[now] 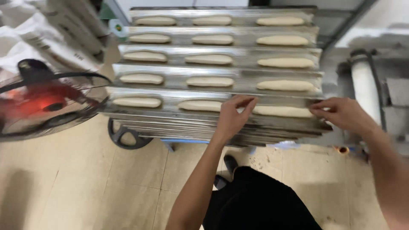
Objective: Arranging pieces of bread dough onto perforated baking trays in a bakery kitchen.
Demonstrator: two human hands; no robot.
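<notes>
A corrugated metal baking tray (179, 76) lies in front of me, on top of a stack of similar trays. Several long pale dough loaves sit in its grooves in three columns. My left hand (233, 116) rests on the tray's near edge, fingers bent over the groove between the middle loaf (199, 105) and the right loaf (282, 111) of the nearest row. My right hand (341, 113) touches the tray's near right corner, with its fingertips at the end of the right loaf. Neither hand lifts a loaf.
A standing fan (44, 100) with a red hub spins at the left, close to the tray's corner. White sacks (51, 34) lie behind it. A white pipe (365, 89) and grey wall stand at the right. Beige floor tiles (85, 183) lie below, and my dark trousers (260, 200).
</notes>
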